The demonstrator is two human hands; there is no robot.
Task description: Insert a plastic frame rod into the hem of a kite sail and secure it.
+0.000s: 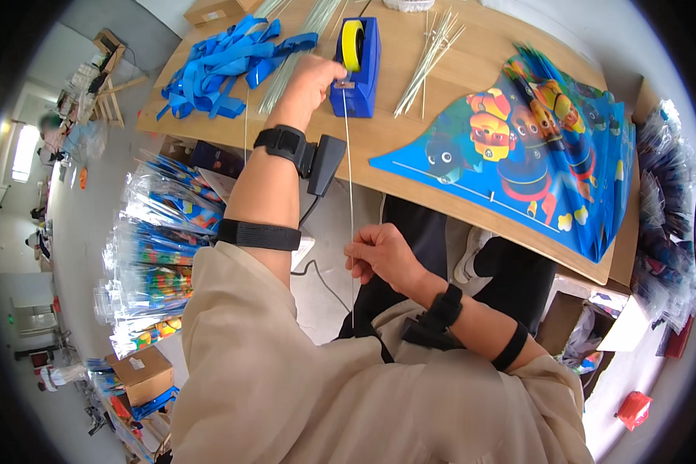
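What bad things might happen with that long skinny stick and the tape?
1. The right hand pinches the thin rod low down, so its long free length might bend or snap.
2. The left hand is at the cutter end of the blue tape dispenser; fingers might get nicked there.
3. The kite stack lies close to the table edge and might slide off if nudged.

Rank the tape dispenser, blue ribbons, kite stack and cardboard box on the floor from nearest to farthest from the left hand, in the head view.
From the left hand:
1. Tape dispenser, touching it on the right.
2. Blue ribbons, to the left on the table.
3. Kite stack, across the table to the right.
4. Cardboard box, down on the floor, lower left.
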